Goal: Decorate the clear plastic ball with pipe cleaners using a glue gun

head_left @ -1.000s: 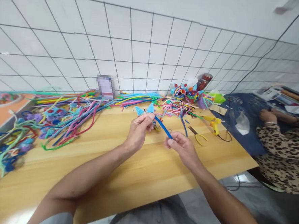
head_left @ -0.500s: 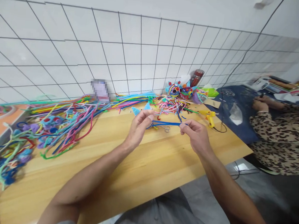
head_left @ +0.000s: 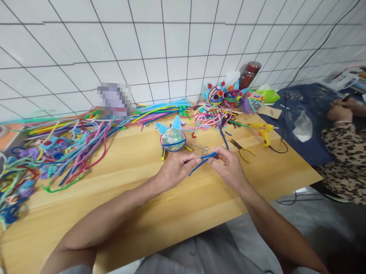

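Between my hands is a blue pipe cleaner (head_left: 197, 167), folded so that one loose end points down and left. My left hand (head_left: 178, 166) pinches it on one side, while my right hand (head_left: 228, 163) pinches the bend at the other. Just beyond my left hand sits a clear round ornament (head_left: 173, 140) with light-blue ears and a blue band across it. Small scissors (head_left: 202, 149) lie behind the fingers. To the right of my right hand rest yellow-handled pliers (head_left: 243, 150).
Piles of coloured pipe cleaners (head_left: 86, 147) cover the table's left and back. Finished decorated balls (head_left: 233, 98) and a red thermos (head_left: 249, 75) stand by the tiled wall. A yellow glue gun (head_left: 264, 133) with its cord lies right. A person in a leopard-print sleeve (head_left: 347, 141) works beyond it.
My hands have come closer together and lower, and the blue pipe cleaner, held out straight before, is now folded over. The view has tilted down, showing the ornament and pliers.
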Demonstrator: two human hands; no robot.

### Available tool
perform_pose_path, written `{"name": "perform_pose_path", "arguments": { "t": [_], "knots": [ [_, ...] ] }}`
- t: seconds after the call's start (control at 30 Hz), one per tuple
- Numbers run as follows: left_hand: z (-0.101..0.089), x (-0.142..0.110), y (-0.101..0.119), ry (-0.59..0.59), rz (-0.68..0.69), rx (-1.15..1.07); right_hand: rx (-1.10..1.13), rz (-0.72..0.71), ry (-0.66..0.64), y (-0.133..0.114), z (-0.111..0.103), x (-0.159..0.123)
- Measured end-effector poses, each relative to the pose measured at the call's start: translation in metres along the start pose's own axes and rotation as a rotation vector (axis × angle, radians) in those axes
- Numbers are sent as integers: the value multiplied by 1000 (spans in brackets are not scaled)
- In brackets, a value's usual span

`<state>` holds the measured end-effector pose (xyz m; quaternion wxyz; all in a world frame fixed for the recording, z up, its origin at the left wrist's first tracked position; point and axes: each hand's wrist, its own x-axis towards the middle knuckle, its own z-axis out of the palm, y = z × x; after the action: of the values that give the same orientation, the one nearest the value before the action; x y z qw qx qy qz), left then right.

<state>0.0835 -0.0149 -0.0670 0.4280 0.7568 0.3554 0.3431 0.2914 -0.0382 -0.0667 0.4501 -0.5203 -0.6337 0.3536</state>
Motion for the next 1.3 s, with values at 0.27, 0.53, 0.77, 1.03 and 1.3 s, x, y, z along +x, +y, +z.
{"name": "perform_pose_path", "arguments": {
  "t": [0.27,0.53,0.77,1.03,1.3],
  "knots": [
    [6,6,-12,-77,-93,-22,-13,32,-59,14,-5,3],
    [10,5,-15,-129,-177,-143,-241,-7,-112,27,-17,-3],
    [13,4,-17,-185,-347,-393,-991,-21,181,118,-111,-6],
    [14,9,-14,-33,-441,-490,-600,154,257,131,-115,-8],
    [6,8,-7,-69,-331,-446,215,381,62,81,-92,-34]
  ]
}}
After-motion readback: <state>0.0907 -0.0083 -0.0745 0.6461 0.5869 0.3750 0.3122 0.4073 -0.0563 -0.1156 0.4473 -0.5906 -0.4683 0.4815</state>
